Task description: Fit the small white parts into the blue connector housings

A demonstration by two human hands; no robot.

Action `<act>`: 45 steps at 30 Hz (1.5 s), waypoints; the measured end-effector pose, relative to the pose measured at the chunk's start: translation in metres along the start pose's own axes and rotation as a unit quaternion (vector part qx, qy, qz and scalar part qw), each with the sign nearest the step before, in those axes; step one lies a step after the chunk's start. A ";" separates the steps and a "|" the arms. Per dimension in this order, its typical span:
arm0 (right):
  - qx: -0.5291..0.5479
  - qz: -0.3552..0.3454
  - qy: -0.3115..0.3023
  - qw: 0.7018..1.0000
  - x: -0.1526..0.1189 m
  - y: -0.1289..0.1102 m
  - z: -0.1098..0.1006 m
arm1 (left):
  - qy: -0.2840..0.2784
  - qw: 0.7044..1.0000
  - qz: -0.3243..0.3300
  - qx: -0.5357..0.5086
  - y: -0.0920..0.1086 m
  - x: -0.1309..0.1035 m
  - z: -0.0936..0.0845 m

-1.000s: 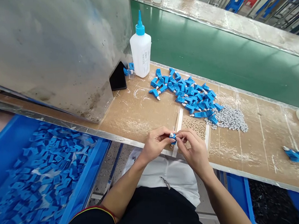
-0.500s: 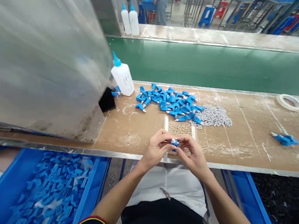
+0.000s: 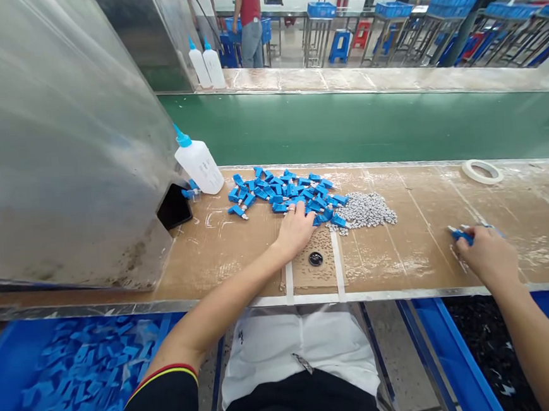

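Note:
My left hand (image 3: 296, 230) reaches into the near edge of a pile of blue plastic parts (image 3: 278, 189) with pale tips. Its thumb and fingers close around one blue part in the pile. Far to the right, my right hand (image 3: 490, 255) is closed around a blue plastic part (image 3: 462, 236) low over the cardboard surface; its fingertips are partly hidden. A heap of small grey pieces (image 3: 367, 209) adjoins the pile. Below my left hand, a small round black dish (image 3: 315, 258) sits on a speckled patch between two white tape strips.
A white squeeze bottle (image 3: 200, 167) with a blue nozzle stands by a metal housing (image 3: 60, 140). A tape roll (image 3: 482, 171) lies at right. Behind runs a green belt (image 3: 344, 127). Below the bench are a blue bin (image 3: 170, 327) of blue parts and another bin (image 3: 452, 356) of black pieces.
My hands were together at the bench's front edge around a small blue part. They have parted: the left to the pile, the right to the blue parts at right. The view has shifted.

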State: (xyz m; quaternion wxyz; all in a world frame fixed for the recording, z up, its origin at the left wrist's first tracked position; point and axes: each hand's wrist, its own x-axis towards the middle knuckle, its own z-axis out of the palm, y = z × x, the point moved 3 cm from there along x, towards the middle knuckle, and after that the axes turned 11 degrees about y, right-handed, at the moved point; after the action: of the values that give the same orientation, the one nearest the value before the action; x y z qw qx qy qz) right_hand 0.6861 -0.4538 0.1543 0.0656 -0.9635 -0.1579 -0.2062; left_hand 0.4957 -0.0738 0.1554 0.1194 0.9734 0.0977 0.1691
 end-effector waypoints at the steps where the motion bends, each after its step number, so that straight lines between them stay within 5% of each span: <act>1: -0.030 0.016 0.006 0.999 0.002 0.004 -0.001 | 0.005 1.000 0.000 -0.005 0.001 0.002 0.002; 3: -0.066 0.028 0.048 0.996 0.003 -0.003 -0.007 | 0.014 1.000 0.008 -0.022 0.001 0.005 0.001; 6: 0.043 -0.055 0.073 0.995 -0.006 -0.050 -0.009 | 0.029 0.997 0.023 -0.072 -0.006 0.000 -0.008; 11: 0.321 -0.170 -0.105 0.926 -0.037 -0.159 0.012 | 0.026 0.965 -0.044 -0.257 -0.026 -0.041 -0.037; 15: 0.366 -0.202 -0.110 0.902 -0.039 -0.202 0.021 | 0.051 0.886 -0.162 -0.431 -0.043 -0.090 -0.050; 19: 0.332 -0.252 -0.108 0.902 -0.031 -0.209 0.025 | 0.121 0.807 -0.265 -0.513 -0.053 -0.127 -0.041; 22: 0.300 -0.278 -0.113 0.906 -0.029 -0.207 0.024 | 0.168 0.776 -0.297 -0.531 -0.052 -0.143 -0.030; 31: 0.271 -0.207 -0.150 0.928 -0.025 -0.199 0.019 | 0.207 0.764 -0.304 -0.530 -0.056 -0.160 -0.029; 37: 0.303 -0.241 -0.186 0.903 -0.023 -0.202 0.016 | 0.209 0.740 -0.298 -0.565 -0.056 -0.160 -0.029; 45: 0.319 -0.212 -0.128 0.915 -0.027 -0.204 0.017 | 0.211 0.717 -0.329 -0.577 -0.056 -0.163 -0.026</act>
State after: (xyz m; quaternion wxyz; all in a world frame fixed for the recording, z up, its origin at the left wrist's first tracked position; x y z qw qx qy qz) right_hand 0.6016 -0.2661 0.1398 0.3038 -0.8532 -0.4230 -0.0291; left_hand 0.3276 -0.0526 0.1143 0.6825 0.5611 0.3183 0.3436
